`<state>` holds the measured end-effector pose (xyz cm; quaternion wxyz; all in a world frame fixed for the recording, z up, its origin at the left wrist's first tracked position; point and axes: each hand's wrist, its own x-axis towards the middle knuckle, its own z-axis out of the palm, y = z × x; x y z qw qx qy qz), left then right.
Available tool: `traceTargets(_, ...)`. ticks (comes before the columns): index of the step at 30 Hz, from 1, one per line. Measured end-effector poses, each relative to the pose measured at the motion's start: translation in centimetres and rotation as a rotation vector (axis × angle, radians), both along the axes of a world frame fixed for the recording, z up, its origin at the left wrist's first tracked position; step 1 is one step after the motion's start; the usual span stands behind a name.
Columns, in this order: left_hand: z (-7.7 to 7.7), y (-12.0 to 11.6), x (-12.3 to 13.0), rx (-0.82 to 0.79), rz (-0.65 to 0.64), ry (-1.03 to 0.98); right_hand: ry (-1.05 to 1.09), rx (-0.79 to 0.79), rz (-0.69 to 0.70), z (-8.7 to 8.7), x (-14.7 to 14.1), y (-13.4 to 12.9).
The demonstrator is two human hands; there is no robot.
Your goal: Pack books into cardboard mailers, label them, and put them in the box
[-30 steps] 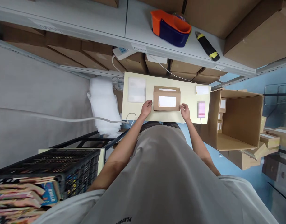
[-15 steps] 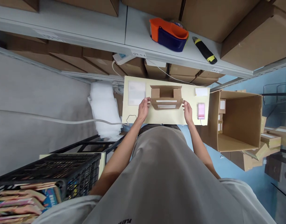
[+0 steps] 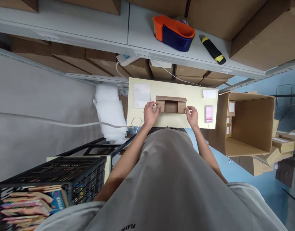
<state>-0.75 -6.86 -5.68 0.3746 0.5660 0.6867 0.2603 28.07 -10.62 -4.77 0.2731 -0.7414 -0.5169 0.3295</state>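
Note:
A small brown cardboard box (image 3: 171, 106) lies on the cream tabletop (image 3: 162, 121), its opening facing up and its end flaps folded inward. A long flap stands along its far edge. At the box's left end, my left hand (image 3: 151, 113) grips it between thumb and fingers. My right hand (image 3: 192, 116) pinches the right end, fingers curled. Inside, only bare cardboard shows. Left of the box is a white sheet (image 3: 141, 95); to the right lie a pink-screened phone (image 3: 208, 114) and a white label stack (image 3: 209, 93).
A shelf above holds an orange and blue tape dispenser (image 3: 173, 33) and a utility knife (image 3: 212, 50). At right stands a large open carton (image 3: 250, 125). White foam wrap (image 3: 111, 112) hangs at left, near a black crate (image 3: 85, 176) of books. A cable (image 3: 65, 123) crosses the left side.
The box has tipped so its labelled front face no longer shows and its opening faces up. Both hands have closed in on its ends.

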Motion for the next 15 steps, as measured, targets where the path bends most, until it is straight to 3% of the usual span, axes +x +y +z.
traceTargets(5,1.4,1.1,2.3,0.030,-0.344,0.053,-0.106,-0.002,0.422,1.0,-1.7,2.5)
traceTargets(10,0.8,1.3,3.6,0.034,-0.622,0.210,-0.241,0.009,0.585,1.6,-3.0,5.1)
traceTargets(15,0.7,0.6,3.5,0.085,-0.700,0.390,-0.386,-0.097,0.785,1.7,-4.0,6.7)
